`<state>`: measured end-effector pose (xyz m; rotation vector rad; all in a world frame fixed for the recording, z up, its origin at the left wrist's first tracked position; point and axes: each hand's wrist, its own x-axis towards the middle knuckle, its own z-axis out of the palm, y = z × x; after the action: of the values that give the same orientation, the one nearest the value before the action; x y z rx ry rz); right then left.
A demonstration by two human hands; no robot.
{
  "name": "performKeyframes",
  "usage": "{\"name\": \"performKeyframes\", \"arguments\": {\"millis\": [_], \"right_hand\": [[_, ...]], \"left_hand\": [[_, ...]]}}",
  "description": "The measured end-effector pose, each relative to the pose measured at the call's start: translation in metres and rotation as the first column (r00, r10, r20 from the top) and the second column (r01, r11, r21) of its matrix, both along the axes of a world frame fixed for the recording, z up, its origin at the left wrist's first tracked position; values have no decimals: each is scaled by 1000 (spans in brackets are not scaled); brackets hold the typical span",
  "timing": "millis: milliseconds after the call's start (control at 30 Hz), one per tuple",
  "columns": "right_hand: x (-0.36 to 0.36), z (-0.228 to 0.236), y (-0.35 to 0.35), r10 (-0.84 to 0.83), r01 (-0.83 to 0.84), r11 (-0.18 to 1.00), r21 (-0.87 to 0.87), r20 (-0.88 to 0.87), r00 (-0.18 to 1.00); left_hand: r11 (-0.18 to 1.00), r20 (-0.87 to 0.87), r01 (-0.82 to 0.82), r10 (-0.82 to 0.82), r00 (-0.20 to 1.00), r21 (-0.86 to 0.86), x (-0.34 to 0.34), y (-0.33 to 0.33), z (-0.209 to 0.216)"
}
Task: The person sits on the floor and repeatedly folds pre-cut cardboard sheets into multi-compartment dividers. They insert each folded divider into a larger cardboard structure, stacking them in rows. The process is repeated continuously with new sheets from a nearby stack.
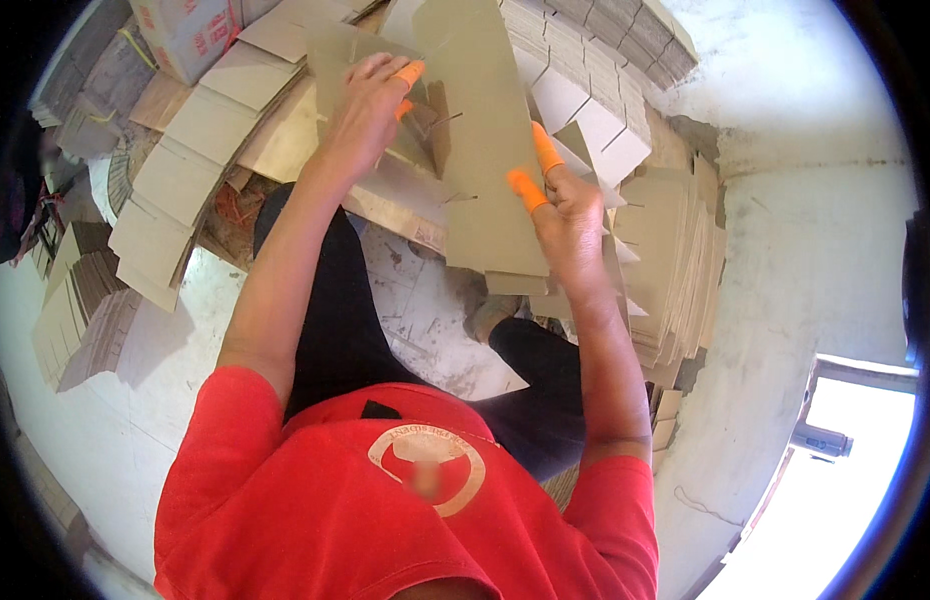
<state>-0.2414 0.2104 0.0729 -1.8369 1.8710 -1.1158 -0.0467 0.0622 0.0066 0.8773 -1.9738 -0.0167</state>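
A long grey-brown cardboard divider strip with slots stands tilted in front of me, between my hands. My right hand grips its right edge, with orange finger covers on the thumb and a finger. More slotted strips are crossed behind it, and their pointed corners show beside that hand. My left hand, also wearing orange finger covers, is closed on another cardboard strip to the left of the long one. Where the strips cross is partly hidden by the long strip.
Stacked slotted cardboard strips lie at the far right, with another stack by the wall. A fanned row of cardboard pieces runs along the left. Further left stands a cardboard bundle. A white package sits at the back left.
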Motion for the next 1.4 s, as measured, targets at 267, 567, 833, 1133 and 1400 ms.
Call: {"name": "performKeyframes", "arguments": {"millis": [267,567,833,1133,1400], "right_hand": [[11,22,1,9,-1,999,42,-182,983],[5,15,-25,167,-150,981,119,-142,976],[-2,15,-54,290,-275,956,106,-179,940],[-4,10,-49,302,-265,946,188,-212,929],[11,-17,-56,387,-258,889,379,-319,865]], "left_hand": [[962,214,20,-81,974,271,12,-23,-23],[967,163,70,-113,980,246,10,-25,-23],[948,53,125,-147,988,293,5,-33,-29],[903,218,353,-407,887,246,26,33,-7],[860,86,456,-485,870,231,8,34,-29]]}}
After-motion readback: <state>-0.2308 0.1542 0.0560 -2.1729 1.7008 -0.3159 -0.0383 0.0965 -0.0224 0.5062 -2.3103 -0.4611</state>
